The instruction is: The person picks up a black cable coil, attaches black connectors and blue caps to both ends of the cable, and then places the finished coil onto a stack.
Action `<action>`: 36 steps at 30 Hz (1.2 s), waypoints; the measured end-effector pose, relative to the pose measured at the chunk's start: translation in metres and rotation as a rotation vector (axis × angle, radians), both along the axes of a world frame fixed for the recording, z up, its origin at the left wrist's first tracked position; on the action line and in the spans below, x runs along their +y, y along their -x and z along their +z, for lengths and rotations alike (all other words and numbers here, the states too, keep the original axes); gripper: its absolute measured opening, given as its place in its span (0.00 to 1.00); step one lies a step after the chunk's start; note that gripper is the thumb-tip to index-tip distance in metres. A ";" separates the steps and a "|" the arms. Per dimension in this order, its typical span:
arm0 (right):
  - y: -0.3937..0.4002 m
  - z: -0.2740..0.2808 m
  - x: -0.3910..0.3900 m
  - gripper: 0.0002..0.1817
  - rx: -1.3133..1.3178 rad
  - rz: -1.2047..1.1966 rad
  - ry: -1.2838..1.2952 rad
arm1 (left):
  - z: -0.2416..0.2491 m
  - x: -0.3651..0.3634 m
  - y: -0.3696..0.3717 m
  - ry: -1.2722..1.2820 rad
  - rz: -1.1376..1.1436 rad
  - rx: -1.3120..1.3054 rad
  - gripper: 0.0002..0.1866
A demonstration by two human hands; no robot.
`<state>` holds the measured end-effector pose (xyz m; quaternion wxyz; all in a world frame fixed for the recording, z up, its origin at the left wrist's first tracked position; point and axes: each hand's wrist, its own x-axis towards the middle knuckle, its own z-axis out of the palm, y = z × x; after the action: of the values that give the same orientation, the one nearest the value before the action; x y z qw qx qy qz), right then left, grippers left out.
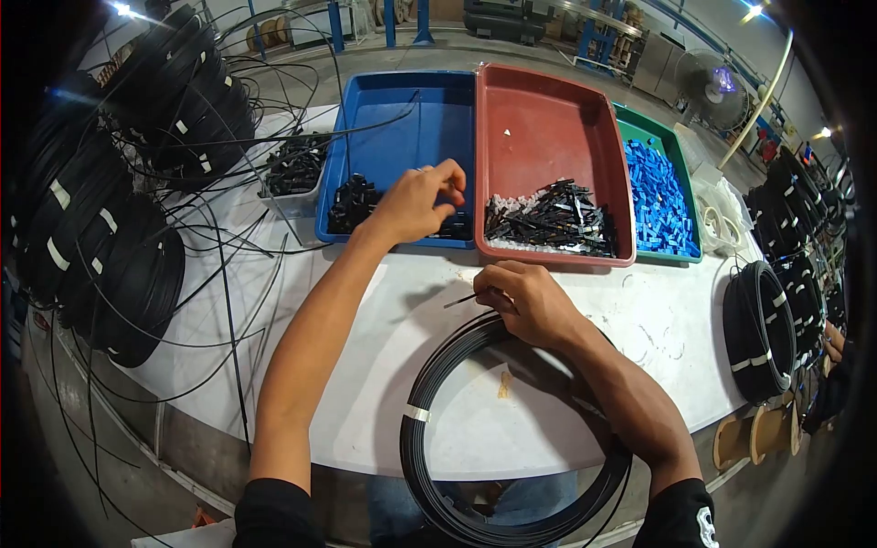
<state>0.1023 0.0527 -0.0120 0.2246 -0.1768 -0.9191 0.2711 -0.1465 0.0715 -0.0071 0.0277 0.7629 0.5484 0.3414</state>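
My left hand (418, 205) is over the front part of the blue tray (402, 96), its fingers curved with a gap to the thumb. No object shows between them. Small black plastic parts (352, 203) lie in the tray beside it. My right hand (530, 301) is closed around the end of a black cable (463, 300), whose tip sticks out to the left. Below that hand, a coil of black cable (411, 457) bound with a white band (417, 413) rests partly on the white table (320, 393) and overhangs its front edge.
A red tray (548, 119) holds black strips and small clear pieces. Beside it, a green tray (690, 219) contains blue parts (658, 196). Large black cable coils (82, 237) crowd the left, with loose cable ends reaching over the table. Another coil (760, 333) stands at right.
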 end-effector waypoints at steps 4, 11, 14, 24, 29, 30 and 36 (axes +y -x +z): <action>0.000 0.000 -0.002 0.07 0.010 -0.003 -0.006 | -0.009 0.008 -0.004 0.100 -0.122 -0.078 0.17; 0.000 0.002 -0.003 0.08 0.044 0.002 -0.005 | -0.004 0.009 -0.005 -0.093 -0.137 0.234 0.19; 0.000 0.001 -0.002 0.08 0.011 0.003 -0.003 | -0.001 0.014 -0.002 -0.091 -0.102 0.391 0.19; -0.002 -0.004 0.000 0.06 0.038 0.004 -0.029 | -0.001 0.010 0.012 -0.039 -0.099 0.264 0.17; -0.002 0.001 -0.001 0.07 0.105 -0.044 0.024 | -0.003 -0.018 0.006 -0.109 -0.138 -0.585 0.27; -0.002 0.004 -0.001 0.07 0.114 -0.046 0.025 | -0.004 -0.030 0.004 -0.107 -0.141 -0.576 0.27; 0.000 0.002 0.008 0.08 0.358 -0.094 0.085 | -0.015 -0.097 -0.015 -0.150 -0.211 -0.829 0.31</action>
<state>0.1023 0.0604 -0.0102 0.3892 -0.1778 -0.8431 0.3258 -0.1313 -0.0256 -0.0222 0.2249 0.6130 0.3835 0.6532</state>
